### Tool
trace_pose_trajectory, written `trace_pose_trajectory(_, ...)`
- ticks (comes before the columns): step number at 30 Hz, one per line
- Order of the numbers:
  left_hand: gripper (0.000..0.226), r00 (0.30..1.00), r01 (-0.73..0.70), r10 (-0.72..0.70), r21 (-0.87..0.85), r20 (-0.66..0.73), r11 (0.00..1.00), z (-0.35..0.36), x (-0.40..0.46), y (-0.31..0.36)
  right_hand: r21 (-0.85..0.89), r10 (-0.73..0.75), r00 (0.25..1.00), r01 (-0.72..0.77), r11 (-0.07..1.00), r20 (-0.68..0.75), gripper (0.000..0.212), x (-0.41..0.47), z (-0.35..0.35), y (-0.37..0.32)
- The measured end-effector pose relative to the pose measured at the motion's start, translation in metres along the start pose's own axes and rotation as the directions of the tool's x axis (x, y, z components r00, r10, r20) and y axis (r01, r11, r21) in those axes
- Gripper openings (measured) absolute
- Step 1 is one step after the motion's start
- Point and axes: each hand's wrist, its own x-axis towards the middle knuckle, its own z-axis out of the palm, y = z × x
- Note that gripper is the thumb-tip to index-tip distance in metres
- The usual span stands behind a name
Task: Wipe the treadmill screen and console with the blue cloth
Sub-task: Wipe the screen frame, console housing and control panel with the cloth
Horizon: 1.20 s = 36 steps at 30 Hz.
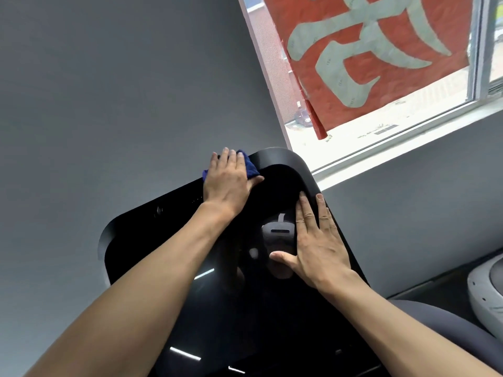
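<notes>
The treadmill screen [152,248] is a large glossy black panel with rounded corners, tilted across the middle of the head view. My left hand [227,180] lies flat with straight fingers on the blue cloth [251,167], pressing it against the screen's top edge. Only small parts of the cloth show beside my fingers and thumb. My right hand [317,243] rests flat and open on the screen's right side, fingers reaching up to the black frame. The glass reflects my head and ceiling lights.
A grey wall [109,91] stands behind the screen. A window [381,126] at the upper right carries a red paper decoration [367,50]. A white rounded machine part [487,292] sits at the right edge, with a grey padded surface [424,319] below it.
</notes>
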Motion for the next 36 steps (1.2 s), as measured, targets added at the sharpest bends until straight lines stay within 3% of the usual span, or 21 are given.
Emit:
trace_pose_trajectory(3,0.083,0.998,0.041,-0.042,0.026,0.054,0.999,0.004,0.005,0.016,0.016,0.005,1.000,-0.005,1.000,-0.021,0.124,0.001,0.000,0.001)
trace_pose_trajectory(9,0.074,0.970,-0.159,0.173,0.092,-0.172,0.983,0.029,-0.041,0.000,0.088,-0.045,0.996,0.052,0.995,-0.076,0.119,-0.006,0.005,0.005)
trace_pose_trajectory(14,0.075,0.971,-0.230,0.238,0.153,-0.035,0.961,0.019,-0.029,-0.009,0.114,-0.065,0.991,0.079,0.990,-0.118,0.120,-0.012,0.010,0.014)
trace_pose_trajectory(17,0.084,0.965,-0.256,0.256,-0.013,0.051,0.967,-0.003,0.013,0.001,0.160,-0.034,0.989,0.057,0.985,-0.143,0.123,-0.011,0.013,0.012)
trace_pose_trajectory(20,0.095,0.908,-0.355,0.385,-0.187,0.165,0.916,-0.025,0.052,0.021,0.177,-0.024,0.987,0.052,0.983,-0.160,0.122,-0.010,0.016,0.013)
trace_pose_trajectory(25,0.093,0.805,-0.557,0.562,-0.086,0.187,0.826,-0.035,0.083,0.042,0.199,-0.046,0.985,0.078,0.977,-0.163,0.119,-0.009,0.013,0.014)
trace_pose_trajectory(29,0.085,0.814,-0.578,0.569,0.053,0.117,0.815,-0.029,0.070,0.043,0.214,0.011,0.970,0.042,0.976,-0.242,0.116,-0.019,0.016,0.011)
trace_pose_trajectory(32,0.079,0.836,-0.530,0.545,0.168,-0.058,0.831,0.001,0.032,0.037,0.250,0.077,0.943,0.006,0.968,-0.323,0.114,-0.038,0.027,0.007)
trace_pose_trajectory(34,0.078,0.818,-0.506,0.545,0.220,-0.183,0.834,0.020,0.008,0.026,0.256,0.171,0.933,-0.089,0.963,-0.317,0.117,-0.048,0.032,0.007)
trace_pose_trajectory(36,0.081,0.809,-0.498,0.548,0.249,-0.210,0.831,0.024,0.001,0.016,0.249,0.235,0.932,-0.167,0.954,-0.275,0.121,-0.051,0.037,0.008)
